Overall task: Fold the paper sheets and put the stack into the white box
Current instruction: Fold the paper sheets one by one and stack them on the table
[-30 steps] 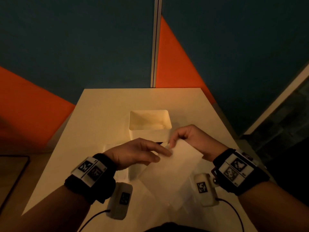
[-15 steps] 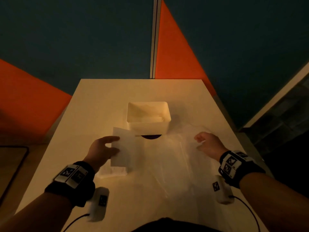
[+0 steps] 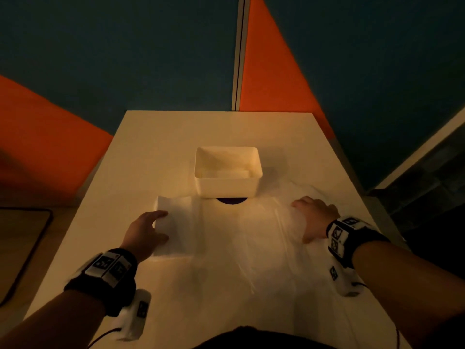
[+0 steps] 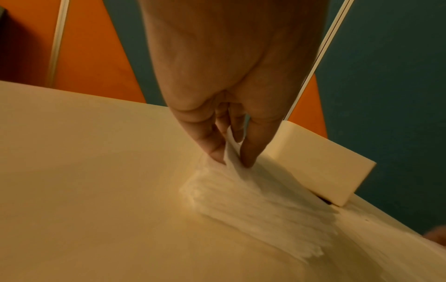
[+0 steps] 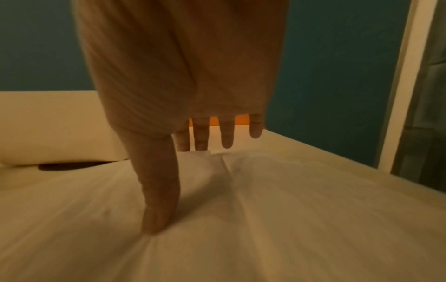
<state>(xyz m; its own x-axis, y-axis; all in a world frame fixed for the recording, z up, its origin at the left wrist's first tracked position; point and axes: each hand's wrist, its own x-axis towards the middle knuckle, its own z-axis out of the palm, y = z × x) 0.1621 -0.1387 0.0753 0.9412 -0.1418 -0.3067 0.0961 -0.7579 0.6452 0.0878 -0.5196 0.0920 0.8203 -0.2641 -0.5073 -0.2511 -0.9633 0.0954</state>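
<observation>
right hand (image 3: 314,217) slid outward | left hand (image 3: 146,233) pinches folded sheet (image 3: 176,222) - beside box (image 3: 227,182)

head downward, wrists close (sharing box (image 3: 227,173))

Matt paper sheets (image 3: 176,222); smooth plastic white box (image 3: 227,182).

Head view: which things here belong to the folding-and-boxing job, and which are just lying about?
Job:
folded paper, pinched by the left hand
flat paper sheet, under the right hand
white box

Lying about:
dark disc poking out from under the box
dark mat left of the table
</observation>
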